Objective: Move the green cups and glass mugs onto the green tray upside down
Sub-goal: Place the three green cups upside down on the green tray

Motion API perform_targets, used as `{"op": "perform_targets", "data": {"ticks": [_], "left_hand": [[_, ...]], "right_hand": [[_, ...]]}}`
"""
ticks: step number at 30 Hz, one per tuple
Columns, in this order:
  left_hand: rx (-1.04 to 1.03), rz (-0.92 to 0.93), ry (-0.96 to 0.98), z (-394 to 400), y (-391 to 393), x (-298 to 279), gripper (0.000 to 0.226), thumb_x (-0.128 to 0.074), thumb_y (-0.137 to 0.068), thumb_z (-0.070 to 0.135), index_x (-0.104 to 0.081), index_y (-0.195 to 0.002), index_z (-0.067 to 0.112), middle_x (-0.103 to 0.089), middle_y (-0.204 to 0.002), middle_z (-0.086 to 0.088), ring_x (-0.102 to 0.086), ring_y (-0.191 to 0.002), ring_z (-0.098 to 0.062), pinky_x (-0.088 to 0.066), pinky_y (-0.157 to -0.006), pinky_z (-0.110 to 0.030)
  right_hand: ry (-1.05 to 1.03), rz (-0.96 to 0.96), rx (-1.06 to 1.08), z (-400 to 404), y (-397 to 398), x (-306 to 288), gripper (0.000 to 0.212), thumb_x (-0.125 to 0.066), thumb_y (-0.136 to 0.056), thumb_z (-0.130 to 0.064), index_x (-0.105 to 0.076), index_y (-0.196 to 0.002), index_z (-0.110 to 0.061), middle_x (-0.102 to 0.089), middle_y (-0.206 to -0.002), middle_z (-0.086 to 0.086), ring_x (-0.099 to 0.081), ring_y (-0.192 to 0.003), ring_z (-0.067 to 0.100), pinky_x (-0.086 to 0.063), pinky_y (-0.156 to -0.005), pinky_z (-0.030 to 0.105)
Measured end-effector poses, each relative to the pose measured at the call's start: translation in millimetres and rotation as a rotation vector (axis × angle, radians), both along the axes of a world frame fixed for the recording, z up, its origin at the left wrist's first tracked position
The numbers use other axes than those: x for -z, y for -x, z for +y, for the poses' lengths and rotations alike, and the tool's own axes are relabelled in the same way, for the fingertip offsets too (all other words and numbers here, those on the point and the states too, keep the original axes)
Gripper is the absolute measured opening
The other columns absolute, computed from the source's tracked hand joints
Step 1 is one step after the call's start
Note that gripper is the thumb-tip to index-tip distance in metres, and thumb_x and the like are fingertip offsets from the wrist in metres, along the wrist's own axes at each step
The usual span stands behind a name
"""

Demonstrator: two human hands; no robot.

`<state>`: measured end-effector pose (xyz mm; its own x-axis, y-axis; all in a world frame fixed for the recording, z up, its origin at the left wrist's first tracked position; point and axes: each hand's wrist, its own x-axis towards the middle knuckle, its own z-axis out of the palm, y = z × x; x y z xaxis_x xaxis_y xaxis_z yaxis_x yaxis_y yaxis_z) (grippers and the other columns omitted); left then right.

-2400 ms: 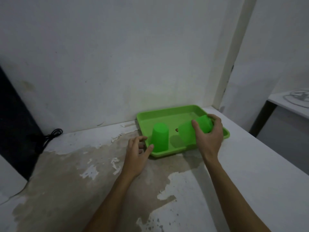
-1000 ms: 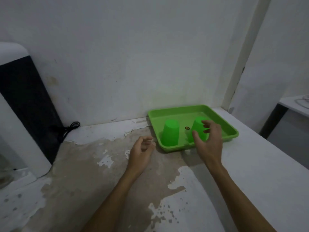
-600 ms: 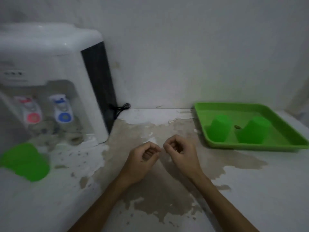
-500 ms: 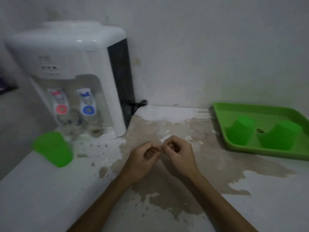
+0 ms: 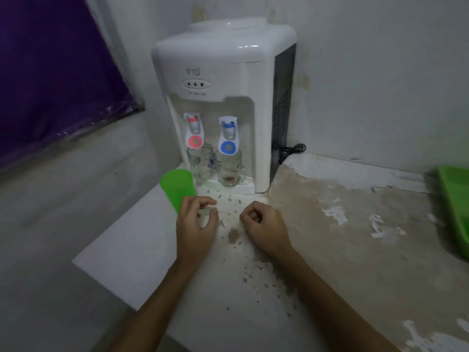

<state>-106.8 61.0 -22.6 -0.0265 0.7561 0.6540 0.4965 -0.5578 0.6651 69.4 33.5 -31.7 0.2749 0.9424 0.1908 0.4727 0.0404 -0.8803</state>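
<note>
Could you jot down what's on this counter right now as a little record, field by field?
surface: worn white counter, paint flaking
dispenser: white water dispenser at the back, red and blue taps
glass mugs: two, upright, side by side on the drip tray; left mug under the red tap, right mug under the blue tap
green cup: one green cup upright on the counter, left of the mugs
green tray: only an edge shows at far right
left hand: left hand loosely curled beside the cup, empty
right hand: right hand curled, empty
</note>
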Motion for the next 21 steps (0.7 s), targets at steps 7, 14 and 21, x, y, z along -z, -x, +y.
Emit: {"op": "perform_targets", "data": {"ticks": [7, 14, 21], "left_hand": [[-0.364, -0.164, 0.063, 14.2, 11.4, -6.9, 0.083, -0.085, -0.064, 0.001, -0.044, -0.136, -0.006, -0.041, -0.138, -0.028, -0.04, -0.134, -0.044, -0.029, -0.108, -0.041], [-0.161, -0.261, 0.363, 35.1, 19.8, 3.4, 0.117, -0.091, -0.072, 0.034, -0.012, -0.158, 0.035, -0.042, -0.158, -0.003, -0.044, -0.142, -0.027, -0.032, -0.117, -0.044], [-0.121, -0.292, 0.333, 40.8, 20.8, 7.9, 0.085, -0.08, -0.084, 0.024, -0.033, -0.154, 0.031, -0.054, -0.144, 0.004, -0.055, -0.127, -0.019, -0.049, -0.109, -0.047]], "right_hand": [[-0.065, -0.017, -0.008, -3.7, -4.2, 3.1, 0.013, -0.067, -0.087, -0.016, -0.069, -0.074, -0.016, -0.063, -0.063, -0.008, -0.052, -0.055, 0.0, -0.042, -0.052, 0.012], [-0.046, -0.049, -0.036, -10.2, -2.9, 2.3, 0.012, -0.066, -0.087, -0.015, -0.069, -0.076, -0.016, -0.064, -0.067, -0.007, -0.051, -0.057, 0.001, -0.043, -0.056, 0.014], [-0.038, 0.031, -0.033, -17.9, -3.4, -1.4, 0.011, -0.066, -0.087, -0.012, -0.071, -0.078, -0.012, -0.068, -0.072, 0.0, -0.054, -0.061, 0.004, -0.047, -0.058, 0.017]]}}
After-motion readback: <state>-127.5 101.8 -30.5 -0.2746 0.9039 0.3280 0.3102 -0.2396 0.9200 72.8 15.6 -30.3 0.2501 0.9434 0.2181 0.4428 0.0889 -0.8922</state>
